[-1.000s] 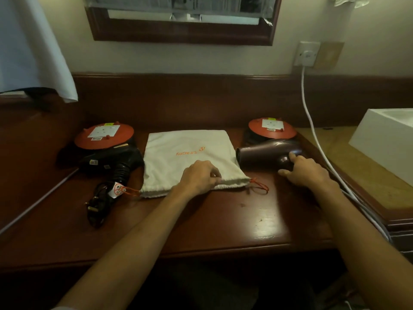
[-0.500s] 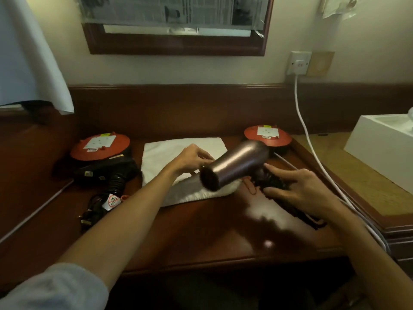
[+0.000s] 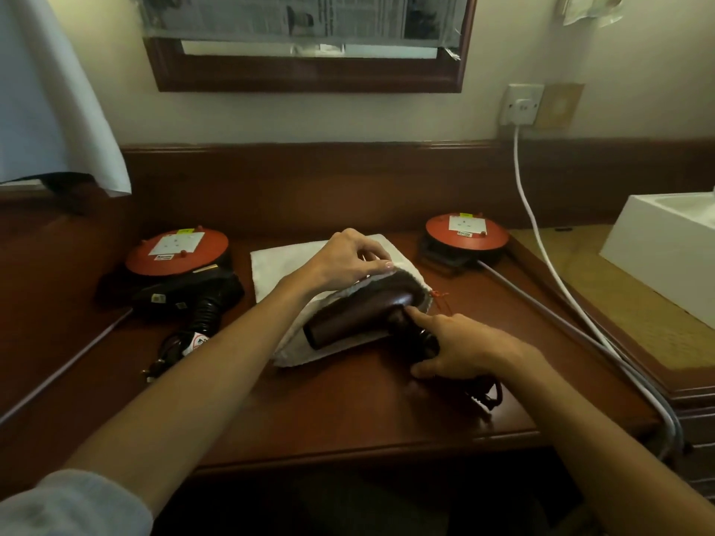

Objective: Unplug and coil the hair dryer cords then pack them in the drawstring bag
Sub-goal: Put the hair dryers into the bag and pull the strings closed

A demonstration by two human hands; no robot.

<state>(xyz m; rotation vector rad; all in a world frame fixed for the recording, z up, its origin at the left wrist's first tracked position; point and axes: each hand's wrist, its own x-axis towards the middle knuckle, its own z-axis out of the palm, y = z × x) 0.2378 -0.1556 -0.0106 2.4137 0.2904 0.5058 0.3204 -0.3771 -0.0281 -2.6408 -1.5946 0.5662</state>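
Observation:
A white drawstring bag point(image 3: 286, 257) lies in the middle of the wooden desk. My left hand point(image 3: 348, 259) pinches the upper edge of its mouth and holds it lifted. A brown hair dryer point(image 3: 360, 313) lies in the opened mouth, its rear end under the raised edge and its nozzle pointing down-left. My right hand point(image 3: 460, 342) grips the dryer's handle, index finger stretched along it. Its dark cord point(image 3: 485, 394) is bunched under that hand. A black hair dryer point(image 3: 201, 294) with a loosely gathered cord point(image 3: 170, 352) lies to the left of the bag.
Two orange-topped cable reels point(image 3: 176, 249) point(image 3: 466, 230) stand at the back left and back right. A white cable point(image 3: 541, 241) runs from the wall socket point(image 3: 522, 106) down the desk's right side beside a grey cable point(image 3: 561, 319). A white box point(image 3: 657, 245) sits far right.
My right hand picked up the brown dryer, swung it over and laid it into the bag's mouth. My left hand raised the bag's upper edge.

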